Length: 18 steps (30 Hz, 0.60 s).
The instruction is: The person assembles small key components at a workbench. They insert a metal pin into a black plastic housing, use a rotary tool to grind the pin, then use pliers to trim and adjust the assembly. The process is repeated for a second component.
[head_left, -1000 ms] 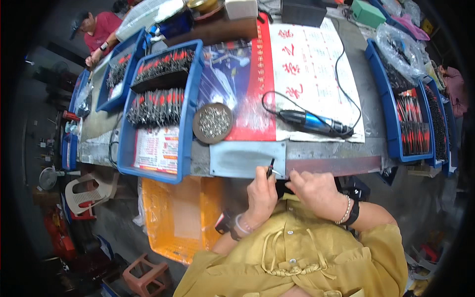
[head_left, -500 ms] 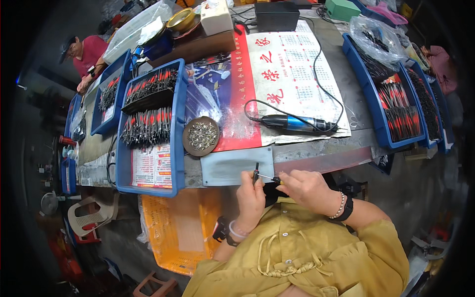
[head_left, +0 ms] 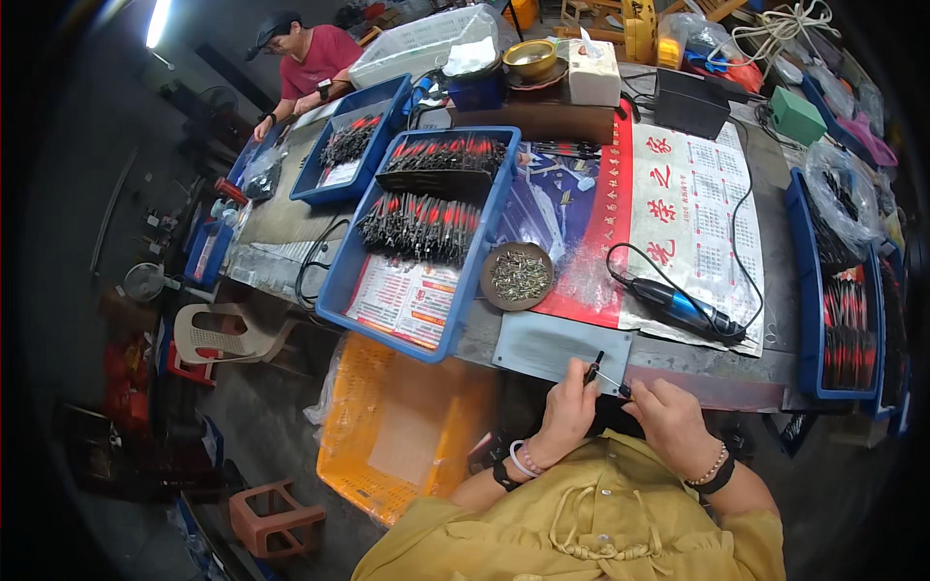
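Note:
At the table's near edge, my left hand [head_left: 565, 414] is closed around a small slender black piece [head_left: 594, 367], which sticks up past the fingertips. My right hand [head_left: 674, 422] grips a screwdriver [head_left: 625, 390] by its short handle, mostly hidden in the fingers. Its thin metal shaft points left and meets the black piece, or comes very close to it. Just beyond the hands lies a pale blue-grey mat [head_left: 542, 341]. A round brown dish [head_left: 492, 290] of small metal parts stands past the mat's left corner.
A blue tray [head_left: 334, 308] with black-and-red pieces stands left; another blue tray [head_left: 852, 392] is at right. A corded blue-black power tool [head_left: 683, 308] rests on a calendar sheet [head_left: 678, 218]. An orange crate [head_left: 354, 426] sits below the edge. A person [head_left: 315, 60] works far left.
The view has swung left, so the table and trays sit farther right in the picture. Both hands keep their hold on the black piece and the screwdriver, close together.

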### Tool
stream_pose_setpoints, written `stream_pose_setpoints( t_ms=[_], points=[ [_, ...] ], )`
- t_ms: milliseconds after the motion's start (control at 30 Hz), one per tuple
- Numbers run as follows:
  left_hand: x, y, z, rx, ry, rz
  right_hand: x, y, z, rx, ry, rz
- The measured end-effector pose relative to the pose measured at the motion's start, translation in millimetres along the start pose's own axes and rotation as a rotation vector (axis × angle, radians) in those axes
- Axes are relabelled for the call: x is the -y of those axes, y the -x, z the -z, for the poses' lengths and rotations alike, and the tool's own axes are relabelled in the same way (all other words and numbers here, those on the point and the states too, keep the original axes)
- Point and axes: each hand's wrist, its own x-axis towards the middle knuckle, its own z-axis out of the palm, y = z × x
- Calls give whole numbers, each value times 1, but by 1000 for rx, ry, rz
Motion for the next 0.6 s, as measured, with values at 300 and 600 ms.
stream_pose_setpoints(
  t_ms=[300,600],
  points=[
    [-2,0,1,5,-19,50,8,0,-3,60,-98,-154],
    [2,-2,0,-13,46,50,-4,10,-5,42,-27,216]
  ],
)
